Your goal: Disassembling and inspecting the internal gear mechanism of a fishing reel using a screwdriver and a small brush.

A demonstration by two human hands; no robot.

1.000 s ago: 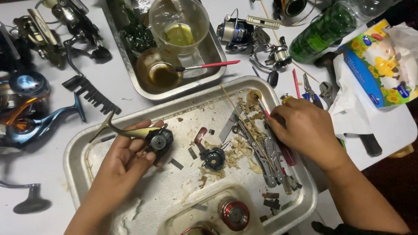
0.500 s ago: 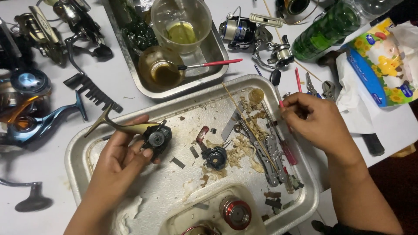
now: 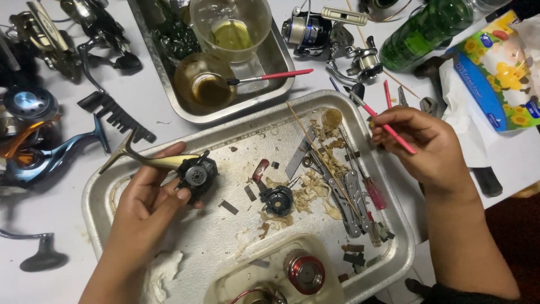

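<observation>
My left hand (image 3: 147, 197) holds a black fishing-reel body (image 3: 196, 175) with a gold-coloured foot over the left part of a large metal tray (image 3: 98, 191). My right hand (image 3: 430, 147) is at the tray's right rim, shut on a thin red-handled brush (image 3: 388, 126) that points up and left. In the tray lie a small black reel part (image 3: 277, 200), a red-handled screwdriver (image 3: 368, 188), pliers (image 3: 349, 200), a wooden stick (image 3: 315, 146) and bits of tan grime. A red spool (image 3: 305, 271) sits in a plastic dish at the tray's front.
A smaller metal tray (image 3: 275, 62) behind holds a clear cup (image 3: 230, 25), a bowl of brown liquid (image 3: 202, 87) and another red brush (image 3: 270, 77). Several reels (image 3: 39, 34) and a blue reel frame (image 3: 56, 152) lie left. A green bottle (image 3: 427, 31) and tissue pack (image 3: 495, 67) stand right.
My right hand has lifted off the tools in the tray and moved right and back, now holding the red-handled brush. My left hand with the reel body has barely shifted.
</observation>
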